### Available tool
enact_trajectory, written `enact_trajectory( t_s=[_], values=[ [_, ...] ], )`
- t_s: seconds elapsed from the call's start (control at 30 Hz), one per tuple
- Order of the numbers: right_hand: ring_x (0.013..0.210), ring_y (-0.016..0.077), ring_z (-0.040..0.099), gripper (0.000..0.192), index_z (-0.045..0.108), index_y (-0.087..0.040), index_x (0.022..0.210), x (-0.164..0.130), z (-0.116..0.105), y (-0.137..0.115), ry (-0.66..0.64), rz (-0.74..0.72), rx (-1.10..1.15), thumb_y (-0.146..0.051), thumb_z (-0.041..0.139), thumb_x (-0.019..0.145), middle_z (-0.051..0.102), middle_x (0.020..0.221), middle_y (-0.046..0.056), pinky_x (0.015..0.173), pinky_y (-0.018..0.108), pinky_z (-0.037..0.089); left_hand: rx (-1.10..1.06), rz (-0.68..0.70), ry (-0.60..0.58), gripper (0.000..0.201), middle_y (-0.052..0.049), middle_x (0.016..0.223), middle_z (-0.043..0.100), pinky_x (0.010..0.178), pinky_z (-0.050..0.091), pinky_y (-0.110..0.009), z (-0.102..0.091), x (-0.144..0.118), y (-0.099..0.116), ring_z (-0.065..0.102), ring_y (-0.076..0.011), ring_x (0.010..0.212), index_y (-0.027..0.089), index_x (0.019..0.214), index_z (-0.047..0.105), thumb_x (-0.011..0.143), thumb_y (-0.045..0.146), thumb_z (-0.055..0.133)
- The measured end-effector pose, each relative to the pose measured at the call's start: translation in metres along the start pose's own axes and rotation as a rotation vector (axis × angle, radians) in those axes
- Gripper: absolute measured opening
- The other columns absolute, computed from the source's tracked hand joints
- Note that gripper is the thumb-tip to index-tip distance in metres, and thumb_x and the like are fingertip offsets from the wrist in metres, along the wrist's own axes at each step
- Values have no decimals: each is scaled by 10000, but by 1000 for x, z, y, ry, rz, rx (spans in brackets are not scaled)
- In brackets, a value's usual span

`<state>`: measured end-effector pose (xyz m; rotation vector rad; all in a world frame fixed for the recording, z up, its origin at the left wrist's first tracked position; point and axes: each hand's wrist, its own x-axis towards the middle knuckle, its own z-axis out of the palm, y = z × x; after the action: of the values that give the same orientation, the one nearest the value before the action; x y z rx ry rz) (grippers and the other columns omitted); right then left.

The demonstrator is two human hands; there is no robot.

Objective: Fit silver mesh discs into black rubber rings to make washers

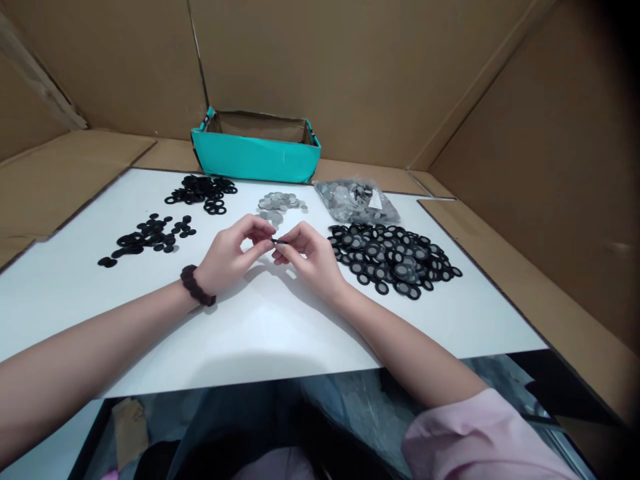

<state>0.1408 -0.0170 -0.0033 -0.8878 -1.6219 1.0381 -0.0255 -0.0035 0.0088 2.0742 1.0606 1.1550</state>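
My left hand (239,251) and my right hand (311,257) meet above the middle of the white table, fingertips pinched together. Between them they hold a small black ring (279,242), seen nearly edge-on; whether anything sits inside it I cannot tell. Just beyond the fingers lies a pile of grey discs (280,202). To the right of my right hand spreads a big heap of black rings with grey centres (395,257). On the left are loose small black discs (153,233), and behind them a pile of black rings (203,190).
A turquoise open box (257,157) stands at the back against the cardboard wall (325,73). Right of the grey discs lies a clear plastic bag (356,201) filled with similar parts. Cardboard panels enclose the white table (240,360) at the left, back and right.
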Motion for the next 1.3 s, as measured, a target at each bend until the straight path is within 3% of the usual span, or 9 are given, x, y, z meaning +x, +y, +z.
enact_trajectory(
  t_s=[0.13,0.23,0.4,0.63,0.83,1.3],
  values=[
    [640,123,635,206,444,-200,807,-4,1,-5,-28,-33,-21,-384,532,827,639,701,2,650,278,506,267,223,69,112,-39,799,636,776,461,-333,-3,-3,-4,590,-176,792,204,795,562,809,299,503],
    [652,127,642,191,437,-206,837,-6,2,-6,-44,-61,-47,-373,530,832,647,708,2,667,285,507,321,284,95,102,-48,822,636,787,458,-341,-1,-6,-1,592,-184,816,208,813,553,822,275,476],
    [719,133,655,186,436,-208,887,-7,4,-4,-105,-44,36,-384,488,856,664,767,17,726,305,522,382,204,190,124,-36,851,625,760,463,-303,3,-10,6,585,-161,812,203,906,541,834,247,450],
    [629,124,625,237,456,-194,835,-9,9,-14,-104,34,188,-426,506,839,628,667,5,645,286,519,357,273,167,123,-30,808,623,748,466,-304,2,-10,8,580,-160,778,208,872,564,833,253,457],
    [557,103,577,265,494,-186,853,-8,8,-25,-58,82,197,-447,528,819,592,626,-14,596,263,502,206,81,189,180,-36,881,634,767,475,-288,6,-13,18,589,-152,823,193,938,574,863,273,431],
    [569,98,586,246,480,-185,856,-3,5,-17,-59,175,286,-408,566,793,605,640,-22,625,262,499,53,-18,135,183,-39,908,666,775,482,-284,6,-11,23,611,-160,845,182,921,619,850,278,481]
  ],
)
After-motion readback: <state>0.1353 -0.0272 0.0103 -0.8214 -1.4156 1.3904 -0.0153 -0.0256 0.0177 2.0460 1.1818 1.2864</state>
